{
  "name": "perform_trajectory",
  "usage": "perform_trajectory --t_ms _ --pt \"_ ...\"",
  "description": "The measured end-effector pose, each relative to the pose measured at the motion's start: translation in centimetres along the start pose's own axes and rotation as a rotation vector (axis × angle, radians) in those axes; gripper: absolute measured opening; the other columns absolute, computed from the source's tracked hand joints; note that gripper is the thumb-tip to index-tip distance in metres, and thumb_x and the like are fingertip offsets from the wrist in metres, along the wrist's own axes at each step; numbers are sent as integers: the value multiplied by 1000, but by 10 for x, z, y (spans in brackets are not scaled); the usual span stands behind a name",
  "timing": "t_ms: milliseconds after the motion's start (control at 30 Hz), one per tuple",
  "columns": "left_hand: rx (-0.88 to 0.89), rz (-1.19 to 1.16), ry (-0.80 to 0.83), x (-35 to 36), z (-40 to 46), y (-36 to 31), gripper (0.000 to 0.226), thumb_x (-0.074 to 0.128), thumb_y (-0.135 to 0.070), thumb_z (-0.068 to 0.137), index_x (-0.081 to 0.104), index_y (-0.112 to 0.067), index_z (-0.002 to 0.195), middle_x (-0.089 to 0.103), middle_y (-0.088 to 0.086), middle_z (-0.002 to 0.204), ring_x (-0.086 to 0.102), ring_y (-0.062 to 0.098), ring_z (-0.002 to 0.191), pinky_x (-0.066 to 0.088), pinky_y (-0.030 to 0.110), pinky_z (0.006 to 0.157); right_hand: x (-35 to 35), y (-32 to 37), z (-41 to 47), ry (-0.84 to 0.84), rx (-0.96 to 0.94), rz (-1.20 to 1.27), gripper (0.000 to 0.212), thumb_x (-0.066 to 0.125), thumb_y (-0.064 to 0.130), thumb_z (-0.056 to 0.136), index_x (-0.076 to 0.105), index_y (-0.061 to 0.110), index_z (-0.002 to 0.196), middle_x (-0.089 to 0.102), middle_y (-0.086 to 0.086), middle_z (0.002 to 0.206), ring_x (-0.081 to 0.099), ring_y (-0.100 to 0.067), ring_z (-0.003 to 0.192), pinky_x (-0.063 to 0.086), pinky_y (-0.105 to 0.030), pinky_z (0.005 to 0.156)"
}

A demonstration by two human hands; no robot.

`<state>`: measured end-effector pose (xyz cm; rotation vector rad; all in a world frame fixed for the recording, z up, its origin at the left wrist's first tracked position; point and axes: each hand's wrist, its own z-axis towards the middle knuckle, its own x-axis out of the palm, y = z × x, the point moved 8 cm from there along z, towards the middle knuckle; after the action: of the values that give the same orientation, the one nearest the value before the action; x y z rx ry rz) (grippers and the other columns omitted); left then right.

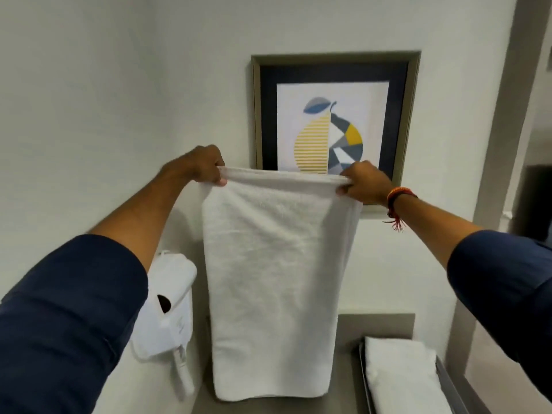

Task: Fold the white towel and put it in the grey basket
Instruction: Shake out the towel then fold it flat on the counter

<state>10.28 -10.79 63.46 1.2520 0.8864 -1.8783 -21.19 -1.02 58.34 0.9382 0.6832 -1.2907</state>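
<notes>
Head view: white towel held up by both hands

Head camera shows the left hand (206, 167) and right hand (366, 183) raised at the centre of the frame, each with its fingers closed tight on a top corner of the white towel (274, 282). The towel hangs doubled over in front of the wall, covering the lower edge of a framed pear picture (331, 115). Its bottom fold reaches the grey desk (376, 325) at the lower centre. At the lower right sits the grey basket (445, 380), holding another folded towel (400, 380). A white wall-mounted device (167, 309) is at the lower left, beside the hanging towel.
</notes>
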Motion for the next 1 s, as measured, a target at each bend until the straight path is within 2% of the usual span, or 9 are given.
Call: perform_trajectory --t_ms 100,233,333,400,467,633,700,800,1000 --pt "-13 -37 -206 -43 1 2 28 78 -17 81 72 4 99 69 25 103 65 39 101 45 36 74 -39 17 10 -87 3 -24 22 67 21 84 72 6 100 70 -19 102 64 -38 95 54 -43 78" --pt "-17 -70 -259 -61 0 4 27 76 -17 83 72 3 101 65 18 98 63 38 102 42 33 74 -78 32 18 -163 -14 -47 29 66 22 88 70 9 114 70 -17 111 65 -36 96 58 -49 84" --pt "7 -89 -251 -69 -1 4 24 77 -16 82 73 4 94 59 11 84 58 30 85 38 30 65 -95 35 22 -185 -33 -92 35 68 20 88 68 10 121 71 -16 113 65 -36 97 58 -49 84" --pt "-8 -129 -263 -69 0 4 23 78 -15 82 74 3 95 60 11 83 57 26 82 36 29 64 -99 32 22 -244 -32 -60 37 68 19 87 67 10 123 71 -16 114 66 -37 97 58 -48 83" --pt "-16 -137 -249 -60 4 3 27 79 -15 82 74 4 101 66 18 89 62 30 86 38 29 67 -89 25 24 -188 -5 -39 39 69 19 88 65 8 125 70 -16 117 65 -37 100 57 -45 84" --pt "-98 -131 -225 -3 21 17 37 78 -25 80 71 -4 109 70 19 112 67 36 103 51 36 78 -45 7 24 -107 90 -84 29 68 21 87 69 13 114 69 -15 112 63 -32 94 53 -41 78" --pt "-143 -127 -253 14 22 17 34 77 -27 82 72 -9 110 70 15 112 67 35 101 55 41 84 -27 3 27 -97 107 -113 24 65 24 87 70 14 109 70 -15 108 65 -35 95 52 -42 77" --pt "-191 -141 -292 33 23 18 29 74 -29 83 75 -16 108 72 12 109 68 35 97 55 40 82 -8 -4 34 -110 132 -107 26 65 28 87 71 14 108 73 -15 105 68 -37 92 58 -48 81" --pt "-145 -171 -350 16 18 20 28 71 -28 83 78 -17 108 75 13 106 70 35 96 57 42 84 -26 1 36 -176 118 -91 22 64 22 84 71 13 102 67 -23 109 64 -45 100 53 -48 82"
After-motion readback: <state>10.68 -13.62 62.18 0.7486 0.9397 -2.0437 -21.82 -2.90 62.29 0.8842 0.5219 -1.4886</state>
